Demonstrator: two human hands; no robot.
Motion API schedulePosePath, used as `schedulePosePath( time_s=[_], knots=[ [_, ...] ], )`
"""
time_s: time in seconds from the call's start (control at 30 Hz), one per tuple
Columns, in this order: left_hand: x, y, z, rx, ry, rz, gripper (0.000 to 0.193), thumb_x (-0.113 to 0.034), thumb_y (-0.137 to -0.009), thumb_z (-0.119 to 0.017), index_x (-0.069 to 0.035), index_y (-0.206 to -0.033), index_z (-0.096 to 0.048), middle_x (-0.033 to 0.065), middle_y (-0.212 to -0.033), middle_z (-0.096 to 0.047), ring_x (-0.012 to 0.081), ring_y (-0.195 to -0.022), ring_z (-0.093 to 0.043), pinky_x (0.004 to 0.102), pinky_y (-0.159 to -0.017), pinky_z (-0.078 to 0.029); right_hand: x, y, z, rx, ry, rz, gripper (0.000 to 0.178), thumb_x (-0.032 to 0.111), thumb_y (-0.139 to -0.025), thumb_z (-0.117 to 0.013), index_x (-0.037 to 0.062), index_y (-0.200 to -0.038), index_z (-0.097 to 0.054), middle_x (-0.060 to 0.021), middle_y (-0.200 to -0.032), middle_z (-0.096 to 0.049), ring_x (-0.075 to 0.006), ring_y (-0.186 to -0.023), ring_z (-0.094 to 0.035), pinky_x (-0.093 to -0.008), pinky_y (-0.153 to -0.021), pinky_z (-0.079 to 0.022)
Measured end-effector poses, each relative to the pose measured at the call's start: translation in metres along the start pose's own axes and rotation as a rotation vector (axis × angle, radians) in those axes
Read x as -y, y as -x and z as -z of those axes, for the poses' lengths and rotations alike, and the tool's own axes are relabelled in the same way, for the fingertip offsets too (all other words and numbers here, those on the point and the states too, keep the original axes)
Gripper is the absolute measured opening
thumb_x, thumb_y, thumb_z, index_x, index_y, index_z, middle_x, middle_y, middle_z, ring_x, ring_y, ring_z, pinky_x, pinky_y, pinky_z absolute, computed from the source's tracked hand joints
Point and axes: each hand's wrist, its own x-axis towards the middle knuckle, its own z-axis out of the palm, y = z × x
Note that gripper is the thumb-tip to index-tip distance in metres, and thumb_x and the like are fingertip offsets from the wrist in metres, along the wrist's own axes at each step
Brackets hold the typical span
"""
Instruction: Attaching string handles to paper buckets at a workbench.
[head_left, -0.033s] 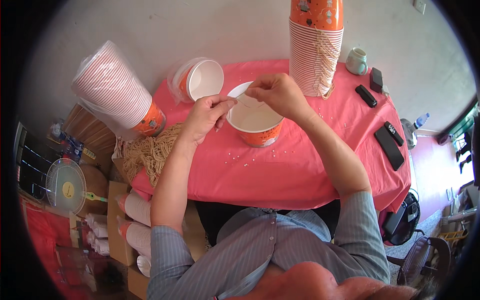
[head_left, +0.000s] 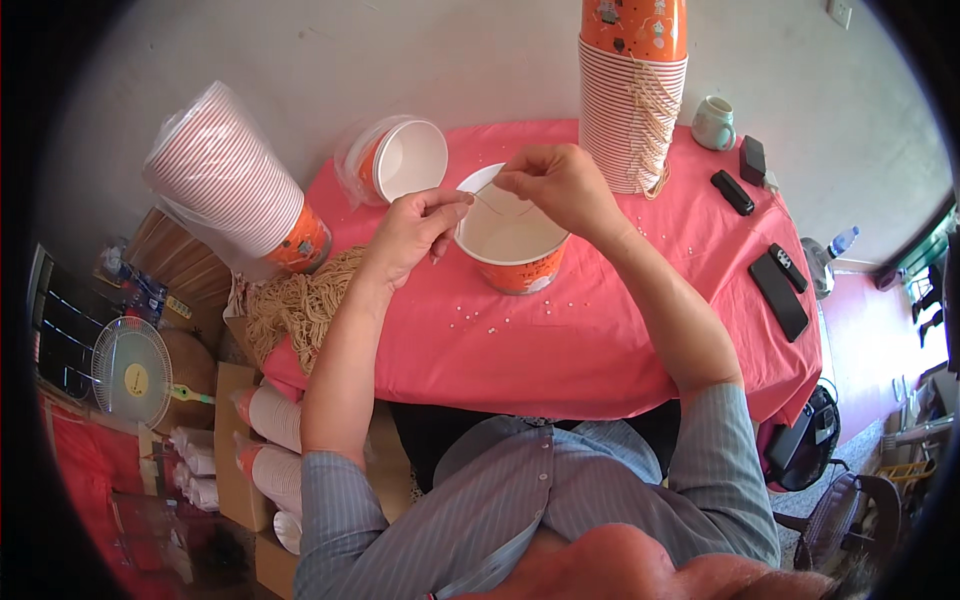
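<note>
An orange and white paper bucket stands upright on the pink-covered table, its white inside facing me. At the left of its rim, my left hand pinches a thin cord between thumb and fingertips. Over the far right part of the rim, my right hand is closed in a pinch on the same cord. A short stretch of cord runs between the hands, and loose ends hang over the bucket's opening. The exact grip of the right fingertips is partly hidden by that hand.
A heap of beige cords lies by my left forearm. Tall bucket stacks stand at the left and far right. Another bucket lies tilted behind. Small white bits, a mug and a phone are on the table.
The bucket has shifted very slightly to the right. Both hands keep their pinch on the cord, almost unmoved.
</note>
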Motion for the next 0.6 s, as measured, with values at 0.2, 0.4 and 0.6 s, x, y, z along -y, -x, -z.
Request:
schedulePosePath(
  time_s=[0.2, 0.4, 0.6],
  knots=[
    [0.009, -0.008, 0.01, -0.028, -0.077, 0.038, 0.02, -0.021, -0.108, -0.075, -0.002, -0.113, -0.079, -0.0012, -0.082, -0.069, 0.0058, -0.061, -0.058, 0.024, -0.052, -0.045, -0.003, -0.003, 0.012, -0.095, 0.276, 0.088, 0.018, 0.021, -0.1, -0.078, 0.005, -0.106, -0.084, -0.0106, -0.089, -0.081, -0.0235, -0.08, -0.078, -0.0361, -0.075, -0.061],
    [-0.006, 0.0, 0.0, -0.022, -0.061, 0.041, 0.02, -0.021, -0.109, -0.073, -0.002, -0.112, -0.078, -0.0001, -0.085, -0.072, 0.0057, -0.062, -0.059, 0.0234, -0.053, -0.046, -0.001, 0.022, -0.006, 0.262, 0.614, 0.376, 0.014, 0.019, -0.098, -0.076, 0.0068, -0.101, -0.083, -0.0142, -0.09, -0.079, -0.036, -0.084, -0.076, -0.0453, -0.076, -0.06],
    [0.001, 0.013, -0.008, 0.024, 0.015, 0.024, 0.025, -0.021, -0.11, -0.069, -0.001, -0.121, -0.078, 0.0009, -0.089, -0.075, 0.0064, -0.068, -0.063, 0.0237, -0.059, -0.048, 0.004, 0.016, -0.022, 0.106, 0.194, 0.473, 0.013, 0.016, -0.1, -0.077, 0.0059, -0.101, -0.084, -0.0123, -0.089, -0.08, -0.0319, -0.08, -0.076, -0.0434, -0.074, -0.06]
  ],
)
